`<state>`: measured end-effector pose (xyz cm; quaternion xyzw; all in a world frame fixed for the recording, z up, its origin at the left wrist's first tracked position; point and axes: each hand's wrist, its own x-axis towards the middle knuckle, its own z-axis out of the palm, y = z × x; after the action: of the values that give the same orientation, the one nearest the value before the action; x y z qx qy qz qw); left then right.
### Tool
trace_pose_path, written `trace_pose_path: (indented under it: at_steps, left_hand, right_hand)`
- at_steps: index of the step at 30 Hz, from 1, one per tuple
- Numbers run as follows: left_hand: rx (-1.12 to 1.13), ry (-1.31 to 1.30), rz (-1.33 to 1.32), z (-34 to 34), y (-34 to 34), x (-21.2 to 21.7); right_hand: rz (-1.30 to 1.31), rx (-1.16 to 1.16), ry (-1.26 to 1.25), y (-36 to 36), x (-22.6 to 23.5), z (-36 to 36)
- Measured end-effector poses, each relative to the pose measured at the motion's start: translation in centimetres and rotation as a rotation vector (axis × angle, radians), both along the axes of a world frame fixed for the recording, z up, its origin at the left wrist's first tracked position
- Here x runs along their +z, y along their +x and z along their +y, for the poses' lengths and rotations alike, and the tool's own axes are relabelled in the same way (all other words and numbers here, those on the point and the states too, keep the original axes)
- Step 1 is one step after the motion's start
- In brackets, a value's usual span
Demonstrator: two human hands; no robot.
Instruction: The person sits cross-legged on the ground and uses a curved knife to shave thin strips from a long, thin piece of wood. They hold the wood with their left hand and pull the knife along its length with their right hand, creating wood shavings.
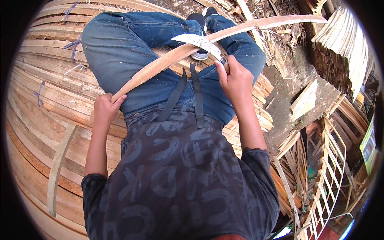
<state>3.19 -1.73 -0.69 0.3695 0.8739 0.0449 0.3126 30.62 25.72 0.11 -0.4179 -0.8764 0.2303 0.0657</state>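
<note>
One long wooden strip (160, 65) slants from centre left to upper right of the frame, its lower end gripped in my left hand (107, 107); my right hand (237, 77), right of centre, grips a curved knife (202, 43), blade across the strip. Stacked timber slats (56, 105) lie at left.

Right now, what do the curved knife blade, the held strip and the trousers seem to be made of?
Curved knife blade: probably steel, bright with dark speckles.
Held strip: wood, apparently unvarnished, matte, mottled brown.
Trousers: likely denim, faded blue and creased; weave unclear.
</note>
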Motion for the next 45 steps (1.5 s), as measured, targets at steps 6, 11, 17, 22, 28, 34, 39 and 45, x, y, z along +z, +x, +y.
trace_pose_path:
  at_steps: [6,11,17,22,28,34,39,45]
  left_hand:
    - [0.059,0.0,-0.063,0.5,0.0,0.6]
    - [0.099,-0.002,-0.089,0.6,0.2,0.7]
    - [0.136,-0.042,-0.143,1.2,0.0,0.8]
    - [0.104,-0.031,-0.131,1.4,-0.2,0.7]
    - [0.049,-0.019,-0.132,0.8,-0.6,0.5]
    - [0.048,-0.01,-0.165,1.2,-0.9,0.6]
    - [0.075,-0.06,-0.193,1.0,-1.0,0.5]
    - [0.061,-0.033,-0.215,0.6,-1.4,-0.1]
  right_hand:
    - [-0.163,0.015,0.091,2.4,0.2,2.6]
    - [-0.265,-0.082,0.214,4.4,-1.2,5.4]
    - [-0.314,-0.209,0.328,5.5,-2.1,7.5]
    - [-0.286,-0.193,0.327,6.6,-1.7,8.4]
    - [0.098,-0.371,-0.187,5.1,-0.9,4.8]
    - [0.362,-0.362,-0.593,1.2,-1.9,-0.6]
    - [0.204,-0.215,-0.396,-2.3,-0.6,-2.7]
    - [0.104,-0.101,-0.213,-1.8,0.1,-1.8]
